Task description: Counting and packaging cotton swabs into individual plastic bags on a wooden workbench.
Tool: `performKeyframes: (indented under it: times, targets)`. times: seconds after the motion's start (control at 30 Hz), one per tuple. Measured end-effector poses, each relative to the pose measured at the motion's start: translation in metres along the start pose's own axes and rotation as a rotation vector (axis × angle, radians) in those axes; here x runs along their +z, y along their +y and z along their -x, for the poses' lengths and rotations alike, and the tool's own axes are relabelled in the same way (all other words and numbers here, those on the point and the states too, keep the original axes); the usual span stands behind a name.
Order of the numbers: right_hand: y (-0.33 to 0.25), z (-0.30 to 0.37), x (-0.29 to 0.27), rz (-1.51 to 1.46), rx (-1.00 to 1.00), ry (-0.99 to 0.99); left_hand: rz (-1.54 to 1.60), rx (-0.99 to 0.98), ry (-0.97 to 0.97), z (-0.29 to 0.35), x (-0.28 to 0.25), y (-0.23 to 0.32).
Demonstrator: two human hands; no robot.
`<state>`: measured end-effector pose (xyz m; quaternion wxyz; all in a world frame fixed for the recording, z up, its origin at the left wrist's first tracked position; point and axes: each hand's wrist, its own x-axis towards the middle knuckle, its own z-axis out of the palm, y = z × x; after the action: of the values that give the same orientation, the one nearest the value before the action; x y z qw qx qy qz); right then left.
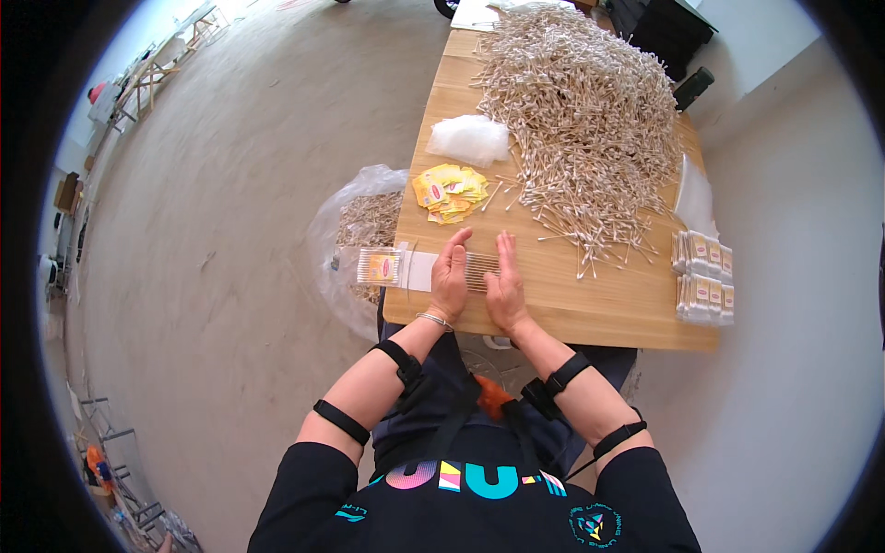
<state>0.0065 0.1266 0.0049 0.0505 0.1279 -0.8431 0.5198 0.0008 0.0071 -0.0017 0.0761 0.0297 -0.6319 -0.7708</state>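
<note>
A row of cotton swabs (481, 273) lies side by side on the wooden table between my two hands. My left hand (449, 284) stands on edge at their left ends, fingers extended and held together. Against the right ends presses my right hand (505, 288), its fingers also straight and close together. The swabs are held between the two palms. Left of my left hand is a flat white piece (421, 271), partly hidden by that hand. Beside it, at the table's left edge, lies a clear pack of swabs (379, 267) with a yellow card in it.
A large heap of loose swabs (581, 111) covers the far table. Yellow cards (448, 192) and clear plastic bags (468, 140) lie beyond my hands. Filled packs (704, 276) are stacked at the right edge, near the wall. A plastic sack of swabs (355, 221) stands left of the table.
</note>
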Motion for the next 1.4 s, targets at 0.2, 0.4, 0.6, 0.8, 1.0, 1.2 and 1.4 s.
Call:
performKeyframes:
  times: [0.2, 0.4, 0.6, 0.8, 1.0, 1.2, 1.4]
  targets:
    - [-0.014, 0.018, -0.012, 0.762, -0.016, -0.259, -0.061, 0.012, -0.014, 0.0, 0.002, 0.0]
    - [-0.014, 0.019, -0.008, 0.83, 0.015, -0.271, -0.07, -0.018, -0.088, 0.004, -0.002, 0.002]
    - [-0.012, 0.022, -0.008, 0.785, -0.048, -0.222, -0.047, -0.017, -0.064, 0.007, 0.003, -0.001]
    - [-0.017, 0.025, -0.011, 0.749, -0.08, -0.246, 0.172, -0.083, -0.004, 0.006, 0.0, 0.001]
    - [-0.011, 0.019, -0.003, 0.796, -0.033, -0.207, 0.145, -0.101, -0.086, 0.006, -0.004, -0.003]
    - [-0.011, 0.021, -0.009, 0.745, -0.107, -0.226, 0.091, -0.033, 0.038, 0.006, 0.004, -0.001]
    - [-0.014, 0.02, -0.01, 0.741, -0.117, -0.235, 0.052, -0.07, -0.028, 0.008, -0.005, -0.001]
